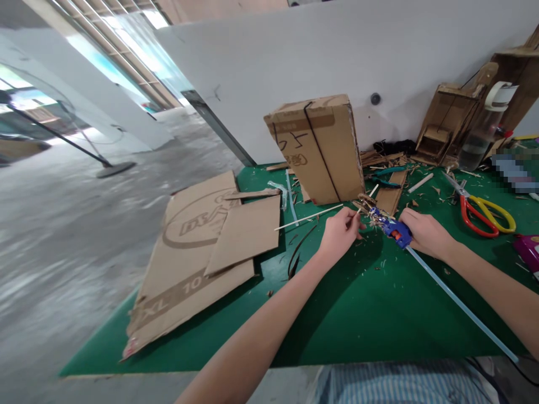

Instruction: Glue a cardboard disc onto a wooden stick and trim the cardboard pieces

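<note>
My right hand [424,231] is closed around a small blue hot glue gun [398,232]. A long translucent glue stick [458,303] trails from its back toward the table's front edge. The gun's nozzle points up and left, over a pile of scraps. Just left of that nozzle, my left hand [338,232] pinches a short, pale thin stick [359,211] between thumb and fingers. Another thin wooden stick [309,217] stretches out to the left behind my left hand; whether that hand touches it, I cannot tell. Behind both hands a tall cardboard box [322,151] stands upright.
Flat cardboard sheets [189,252] cover the left of the green table [328,325]. Scissors [478,210] with red and yellow handles lie right, near a bottle [480,134] and cardboard constructions [450,118]. Teal-handled pliers [387,177] rest among scraps. A white partition [261,73] stands behind.
</note>
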Motion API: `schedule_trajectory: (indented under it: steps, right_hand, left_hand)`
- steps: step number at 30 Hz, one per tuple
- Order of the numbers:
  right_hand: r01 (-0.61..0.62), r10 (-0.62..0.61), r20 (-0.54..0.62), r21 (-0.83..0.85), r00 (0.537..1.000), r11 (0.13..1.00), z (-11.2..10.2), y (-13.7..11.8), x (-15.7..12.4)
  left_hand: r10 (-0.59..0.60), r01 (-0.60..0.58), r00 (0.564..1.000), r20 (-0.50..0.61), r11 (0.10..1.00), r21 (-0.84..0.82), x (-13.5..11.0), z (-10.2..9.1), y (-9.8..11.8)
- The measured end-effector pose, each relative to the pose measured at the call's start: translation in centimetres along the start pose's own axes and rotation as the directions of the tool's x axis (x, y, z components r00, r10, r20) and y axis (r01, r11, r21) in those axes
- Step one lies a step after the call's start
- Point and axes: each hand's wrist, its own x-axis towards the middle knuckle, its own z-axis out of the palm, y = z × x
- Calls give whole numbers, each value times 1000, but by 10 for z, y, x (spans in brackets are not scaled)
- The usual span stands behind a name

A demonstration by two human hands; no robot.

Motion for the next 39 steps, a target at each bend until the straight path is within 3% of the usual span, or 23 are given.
schedule_trajectory:
  steps: [39]
  right_hand:
    - [5,-4,8,-15,1000,1000,0,2,-1]
  left_hand:
    - [-33,32,999,-24,999,-16,4,-1,-7]
